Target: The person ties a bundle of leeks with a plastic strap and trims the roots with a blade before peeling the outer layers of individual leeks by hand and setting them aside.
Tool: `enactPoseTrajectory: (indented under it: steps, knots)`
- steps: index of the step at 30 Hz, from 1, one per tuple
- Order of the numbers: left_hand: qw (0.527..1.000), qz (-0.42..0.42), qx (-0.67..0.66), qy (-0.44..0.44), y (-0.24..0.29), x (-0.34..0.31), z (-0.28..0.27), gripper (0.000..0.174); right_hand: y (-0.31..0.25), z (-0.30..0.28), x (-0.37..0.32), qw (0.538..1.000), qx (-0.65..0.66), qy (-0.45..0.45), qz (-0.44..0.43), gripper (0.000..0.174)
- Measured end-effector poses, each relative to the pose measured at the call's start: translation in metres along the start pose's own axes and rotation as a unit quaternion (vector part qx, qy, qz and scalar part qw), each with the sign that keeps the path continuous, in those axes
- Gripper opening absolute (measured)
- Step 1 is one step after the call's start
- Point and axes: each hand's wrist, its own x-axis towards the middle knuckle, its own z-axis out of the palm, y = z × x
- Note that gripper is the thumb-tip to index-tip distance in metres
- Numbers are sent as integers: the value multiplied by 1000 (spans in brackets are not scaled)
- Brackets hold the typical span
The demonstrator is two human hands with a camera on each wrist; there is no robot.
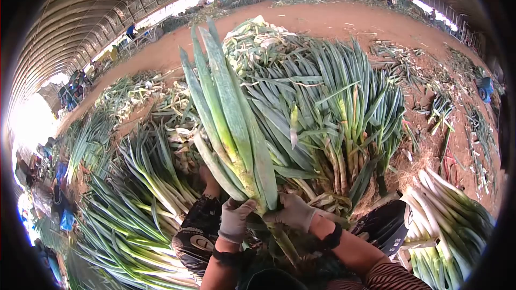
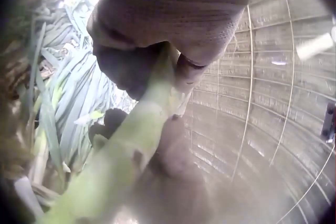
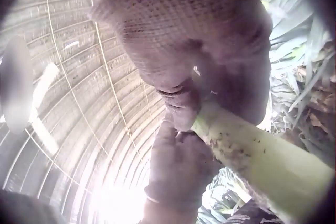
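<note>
One large green onion (image 1: 236, 145) stands tilted in front of me, its broad green leaves fanning upward and its pale stalk slanting down between my knees. My gloved left hand (image 1: 236, 221) pinches the stalk just where the leaves part. Close beside it, my gloved right hand (image 1: 291, 212) grips the same stalk from the other side. In the left wrist view, the thumb and fingers curl round the pale green stalk (image 2: 131, 134). Brown specks mark the stalk (image 3: 252, 150) in the right wrist view, where both hands sit near each other.
A big heap of green onions (image 1: 333, 107) lies ahead, with more spread at the left (image 1: 134, 231). Cleaned white-stalked onions (image 1: 430, 204) are stacked at the right. Leaf trimmings (image 1: 258, 40) litter the dirt floor (image 1: 322, 19). Several people sit far back under the arched roof.
</note>
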Motion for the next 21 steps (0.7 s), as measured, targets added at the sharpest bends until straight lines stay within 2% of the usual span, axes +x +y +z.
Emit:
enactPoseTrajectory:
  steps: [4, 5, 8, 9, 12, 14, 15, 16, 17, 20, 21]
  knots:
    - [999, -23, -3, 47, 2, -7, -6, 22, -3, 20, -1, 995, -7, 78, -63, 39]
    - [997, -21, 2, 70, 5, -8, -3, 21, 2, 34, 1, 985, -32, 126, -109, 34]
    - [996, -37, -5, 82, -8, -4, -19, 19, 7, 45, -8, 960, -185, 150, -145, 29]
    - [995, -47, -17, 82, -10, -4, -21, 18, 6, 46, -13, 984, -98, 119, -89, 27]
    - [993, -78, 38, 80, -10, -9, -33, 18, 8, 45, -45, 999, 18, 16, -26, 27]
    - [993, -18, 8, 121, -9, -6, -42, 17, 10, 23, -63, 993, -25, -41, 107, 33]
    - [992, 1, 0, 123, -6, -3, -51, 18, -21, 3, -73, 976, -42, -67, 205, 35]
    - [992, 21, -9, 128, -1, 1, -58, 18, 10, -13, -69, 962, -234, -35, 134, 44]
    - [992, 29, -30, 120, 9, 2, -61, 19, 39, -25, -63, 908, -415, -1, 56, 53]
    - [994, 74, 2, 85, 39, 8, -61, 29, 24, -44, -61, 821, -541, 147, 109, 67]
    - [993, 85, -20, 82, 51, 8, -55, 32, 14, -41, -55, 852, -506, 135, 13, 69]
